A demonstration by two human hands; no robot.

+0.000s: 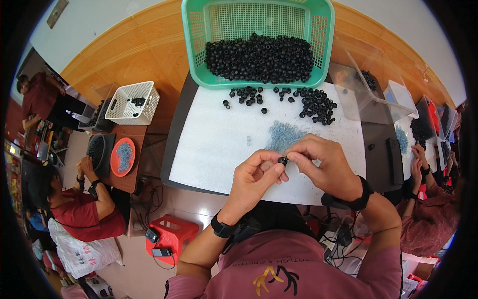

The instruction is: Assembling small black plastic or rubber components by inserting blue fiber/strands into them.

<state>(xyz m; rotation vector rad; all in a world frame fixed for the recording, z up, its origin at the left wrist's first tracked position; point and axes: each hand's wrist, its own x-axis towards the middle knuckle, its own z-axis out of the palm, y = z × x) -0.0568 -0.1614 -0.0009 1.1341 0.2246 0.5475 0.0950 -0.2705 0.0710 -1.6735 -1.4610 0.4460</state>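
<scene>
My left hand (255, 175) is closed, pinching a small round black part (282, 161) between thumb and fingertips, above the front of a white foam sheet (209, 142). Right beside that part, the thumb and finger of my right hand (323, 160) press together; whatever they hold is too small to make out. Just beyond both hands lies a heap of tiny pale-blue clear pieces (283, 135). Loose black parts (318, 105) of the same kind are scattered farther back on the sheet. Behind them a green plastic basket (195, 67) holds a large heap of black parts.
A clear plastic bin (366, 102) stands right of the sheet, near a long black object (394, 160). Co-workers sit at both sides. On the left table are a white basket (130, 117) and an orange plate (115, 169). A red stool (174, 234) stands on the floor.
</scene>
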